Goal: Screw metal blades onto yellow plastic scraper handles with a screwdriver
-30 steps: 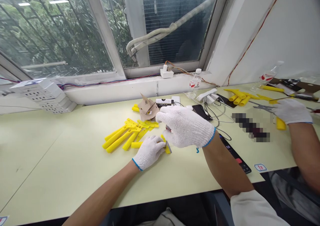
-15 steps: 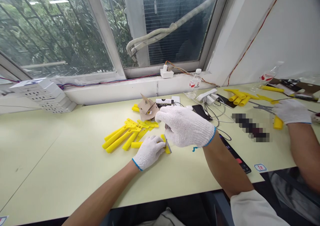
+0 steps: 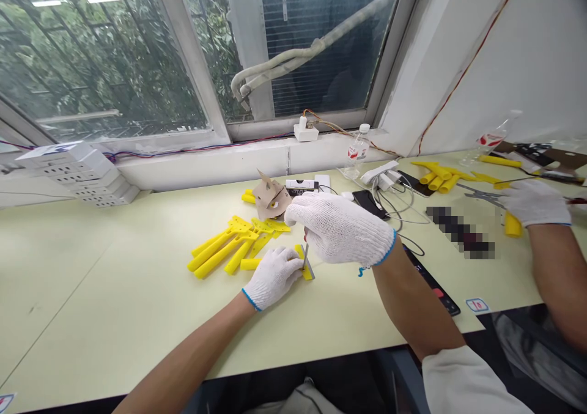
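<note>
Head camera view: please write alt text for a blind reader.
The gloved left hand holds a yellow plastic part while the right hand holds a thin metal blade against it. More yellow parts lie nearby; a co-worker's gloved hand is at right.

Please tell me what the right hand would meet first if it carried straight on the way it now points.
The right hand would probably meet the folded piece of brown cardboard just past its fingertips, though the hand is raised and depth is unclear, so it might pass above.

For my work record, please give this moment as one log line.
left hand: holds yellow plastic part | right hand: holds thin metal blade
</note>
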A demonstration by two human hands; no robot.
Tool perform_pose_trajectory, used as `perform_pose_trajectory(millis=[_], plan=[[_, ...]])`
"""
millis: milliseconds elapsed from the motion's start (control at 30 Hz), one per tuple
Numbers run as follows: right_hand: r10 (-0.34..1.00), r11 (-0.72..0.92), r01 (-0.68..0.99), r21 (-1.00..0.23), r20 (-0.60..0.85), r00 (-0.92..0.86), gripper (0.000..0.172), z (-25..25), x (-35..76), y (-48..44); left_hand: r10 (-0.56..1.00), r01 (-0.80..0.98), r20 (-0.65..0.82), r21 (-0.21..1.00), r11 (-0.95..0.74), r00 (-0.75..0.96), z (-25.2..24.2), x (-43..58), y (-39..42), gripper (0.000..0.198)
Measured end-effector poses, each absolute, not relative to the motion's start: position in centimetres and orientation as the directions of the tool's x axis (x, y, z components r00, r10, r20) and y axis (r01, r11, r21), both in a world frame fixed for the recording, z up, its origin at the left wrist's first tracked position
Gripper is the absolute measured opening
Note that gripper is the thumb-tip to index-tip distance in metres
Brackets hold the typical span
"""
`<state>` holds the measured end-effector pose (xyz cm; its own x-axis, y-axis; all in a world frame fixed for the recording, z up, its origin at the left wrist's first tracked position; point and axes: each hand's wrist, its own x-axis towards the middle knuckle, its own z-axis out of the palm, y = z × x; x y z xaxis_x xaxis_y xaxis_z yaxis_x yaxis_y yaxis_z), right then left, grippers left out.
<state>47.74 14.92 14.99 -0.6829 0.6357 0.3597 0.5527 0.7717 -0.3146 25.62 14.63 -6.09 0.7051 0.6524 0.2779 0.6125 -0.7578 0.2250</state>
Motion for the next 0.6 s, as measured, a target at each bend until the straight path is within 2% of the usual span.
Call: perform_pose_trajectory(millis=[600], plan=[[0.556,0.831,0.514,-0.213,0.357,-0.751,0.036,14.79,48.1,14.92,0.641,0.601,0.306,0.225,-0.767,0.704,-6.24,25.6,14.73,0.017]])
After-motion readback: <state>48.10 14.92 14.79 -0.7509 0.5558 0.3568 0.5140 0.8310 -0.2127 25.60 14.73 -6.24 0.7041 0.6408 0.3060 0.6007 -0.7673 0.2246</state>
